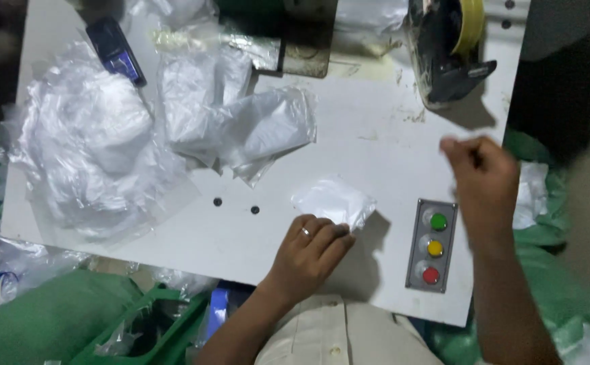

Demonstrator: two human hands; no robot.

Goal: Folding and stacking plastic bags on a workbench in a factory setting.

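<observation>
My left hand [308,253] rests on the white table [376,128], fingers pressing the near edge of a small folded clear plastic bag [333,201] with something white inside. A ring shows on one finger. My right hand [482,179] is raised above the table's right edge, fingers pinched together; I cannot tell whether anything is between them. It hovers just above and right of a grey panel [432,245] with green, yellow and red buttons.
A heap of crumpled clear plastic bags [92,155] covers the table's left side, with more filled bags [241,115] in the middle back. A tape dispenser [447,51] stands at the back right. Green crates and sacks [139,324] surround the table.
</observation>
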